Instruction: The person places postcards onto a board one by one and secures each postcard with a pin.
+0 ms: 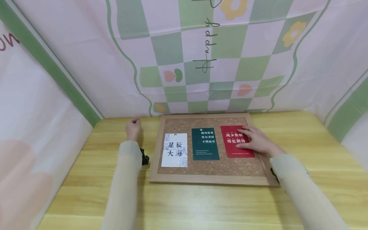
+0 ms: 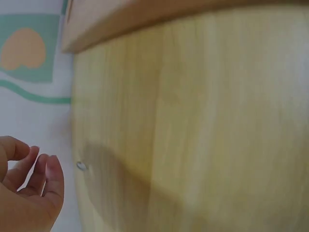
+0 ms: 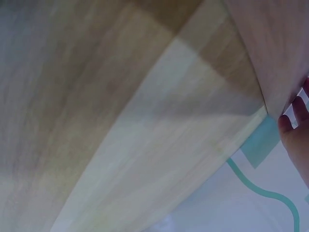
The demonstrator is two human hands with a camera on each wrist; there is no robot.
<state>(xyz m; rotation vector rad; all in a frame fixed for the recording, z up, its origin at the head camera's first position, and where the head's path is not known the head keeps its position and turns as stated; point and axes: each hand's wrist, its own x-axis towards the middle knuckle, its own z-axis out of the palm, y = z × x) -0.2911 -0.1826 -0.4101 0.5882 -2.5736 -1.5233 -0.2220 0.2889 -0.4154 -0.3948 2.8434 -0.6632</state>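
A white card [image 1: 174, 156], a dark green card [image 1: 205, 148] and a red card [image 1: 238, 151], all with printed characters, lie side by side on a framed cork board [image 1: 189, 169]. Small round pins show at the top of the white and green cards. My right hand [image 1: 257, 140] rests on the red card, its fingers and thumb spread over the right part. Left of the board, my left hand [image 1: 133, 129] is over the table's far side with loosely bent fingers. Close to its fingertips, a small shiny metal piece [image 2: 81, 166] lies on the table in the left wrist view.
The board's wooden frame [image 1: 215, 180] lies on a wood-grain table [image 1: 184, 207], its back edge near a hanging checkered cloth [image 1: 224, 70]. More cloth [image 1: 34, 111] hangs along the left side. Dark wrist cameras, one on each arm, are close to the frame's sides.
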